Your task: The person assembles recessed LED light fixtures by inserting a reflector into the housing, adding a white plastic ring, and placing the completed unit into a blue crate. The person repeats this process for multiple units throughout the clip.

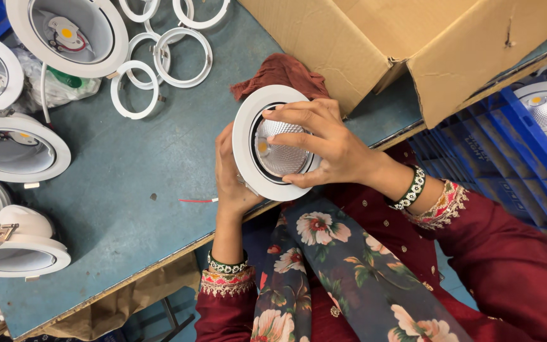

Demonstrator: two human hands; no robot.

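Blue-grey table (128, 190): both hands (232, 183) (324, 145) clamped on downlight (273, 142); cardboard box (413, 44), loose rings (135, 88) nearby.

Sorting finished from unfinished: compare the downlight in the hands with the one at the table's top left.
The held downlight has a faceted silver reflector fitted; the top-left downlight shows its bare yellow LED chip. The held one is gripped by the left hand and right hand; the other lies untouched. Both have round white rims.

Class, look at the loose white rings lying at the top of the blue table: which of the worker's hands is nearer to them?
Left. The left hand grips the downlight's rim on the side facing the white rings; the right hand presses its reflector from the far side.
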